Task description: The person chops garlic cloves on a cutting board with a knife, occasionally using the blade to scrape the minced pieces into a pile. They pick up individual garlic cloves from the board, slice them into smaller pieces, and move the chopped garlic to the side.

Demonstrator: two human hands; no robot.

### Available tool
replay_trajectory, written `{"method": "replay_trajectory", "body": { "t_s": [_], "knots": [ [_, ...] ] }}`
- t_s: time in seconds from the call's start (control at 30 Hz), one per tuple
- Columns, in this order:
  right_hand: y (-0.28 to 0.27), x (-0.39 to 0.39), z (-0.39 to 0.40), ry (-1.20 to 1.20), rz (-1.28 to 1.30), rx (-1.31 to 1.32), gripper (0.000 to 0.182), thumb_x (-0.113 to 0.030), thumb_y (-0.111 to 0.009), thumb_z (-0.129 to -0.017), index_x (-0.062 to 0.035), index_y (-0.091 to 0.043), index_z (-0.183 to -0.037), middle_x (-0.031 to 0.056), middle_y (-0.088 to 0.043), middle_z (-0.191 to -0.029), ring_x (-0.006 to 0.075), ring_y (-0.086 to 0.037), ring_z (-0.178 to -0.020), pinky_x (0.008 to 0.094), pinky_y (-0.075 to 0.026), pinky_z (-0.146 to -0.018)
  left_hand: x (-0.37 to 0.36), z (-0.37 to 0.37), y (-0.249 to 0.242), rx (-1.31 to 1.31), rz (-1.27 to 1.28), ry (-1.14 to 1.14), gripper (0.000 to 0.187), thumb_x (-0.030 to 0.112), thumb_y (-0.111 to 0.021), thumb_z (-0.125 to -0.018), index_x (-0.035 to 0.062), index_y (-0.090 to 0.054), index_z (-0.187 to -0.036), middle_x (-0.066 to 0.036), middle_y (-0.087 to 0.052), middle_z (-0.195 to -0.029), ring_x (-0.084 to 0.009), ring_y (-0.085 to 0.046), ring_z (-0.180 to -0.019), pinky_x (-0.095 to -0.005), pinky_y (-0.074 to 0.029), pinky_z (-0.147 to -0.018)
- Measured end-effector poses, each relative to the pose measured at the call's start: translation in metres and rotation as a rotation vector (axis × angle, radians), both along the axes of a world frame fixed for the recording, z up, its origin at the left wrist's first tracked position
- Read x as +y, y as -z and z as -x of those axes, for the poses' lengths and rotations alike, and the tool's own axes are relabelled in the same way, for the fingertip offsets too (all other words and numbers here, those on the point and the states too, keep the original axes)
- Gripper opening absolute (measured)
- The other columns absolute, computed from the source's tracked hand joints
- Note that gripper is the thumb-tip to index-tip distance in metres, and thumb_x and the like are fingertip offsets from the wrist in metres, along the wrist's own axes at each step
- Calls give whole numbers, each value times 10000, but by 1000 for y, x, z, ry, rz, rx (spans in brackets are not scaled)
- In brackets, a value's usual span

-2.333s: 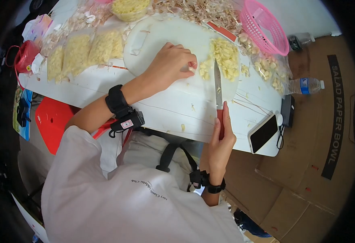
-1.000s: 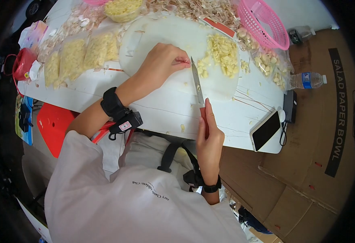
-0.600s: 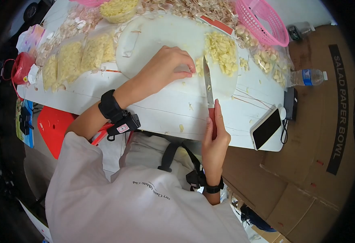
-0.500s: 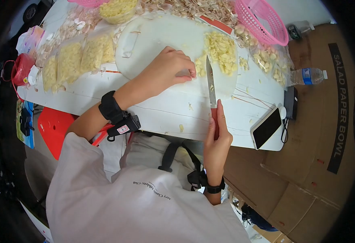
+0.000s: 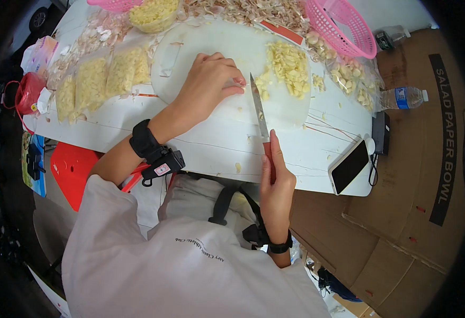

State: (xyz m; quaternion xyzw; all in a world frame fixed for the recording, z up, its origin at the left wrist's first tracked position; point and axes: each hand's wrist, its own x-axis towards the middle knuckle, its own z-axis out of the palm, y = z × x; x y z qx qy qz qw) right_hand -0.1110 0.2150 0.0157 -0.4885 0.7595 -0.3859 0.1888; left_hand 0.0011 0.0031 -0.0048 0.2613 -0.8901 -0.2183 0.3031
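My right hand (image 5: 278,185) is closed around the red handle of a knife (image 5: 259,108), its blade pointing away from me over the front of the white cutting board (image 5: 216,40). Small pale bits cling to the blade. Left of the blade, my left hand (image 5: 208,82) rests over the board with curled fingers, pinching a garlic clove that is mostly hidden by the fingertips. A short gap separates fingertips and blade. Chopped garlic (image 5: 289,69) is heaped on the board's right side, with a few pieces close to the knife tip.
Bags of chopped garlic (image 5: 92,79) lie left of the board, near a filled tub (image 5: 155,16). Garlic skins (image 5: 237,9) cover the back. At right are a pink basket (image 5: 343,32), bagged cloves (image 5: 349,77), a phone (image 5: 349,167), a water bottle (image 5: 404,98) and a cardboard box (image 5: 396,201).
Both hands have shifted left, the knife moving with my right hand away from the chopped heap. My left hand has also gone slightly farther from me.
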Motion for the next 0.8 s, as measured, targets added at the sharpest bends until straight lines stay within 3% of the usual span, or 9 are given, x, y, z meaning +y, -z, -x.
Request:
{"method": "replay_trajectory", "body": {
  "t_s": [0.5, 0.8],
  "knots": [
    [-6, 1, -7, -8, -41, -13, 506, 6, -542, -962, -93, -467, -1452, 275, -673, -1070, 360, -698, -986, 364, -543, -789, -1, 2, 4, -6, -39, -70, 138, 201, -801, -726, 83, -732, -746, -7, -694, -841, -221, -581, -904, -358, -352, -878],
    [8, -11, -19, -1, 6, 247, 546, -17, -593, -929, -132, -480, -1451, 173, -701, -866, 316, -674, -674, 388, -533, -603, 0, 3, 5, -11, -29, -91, 134, 194, -785, -728, 77, -721, -730, -21, -678, -810, -225, -575, -881, -367, -352, -863]
  ]
}}
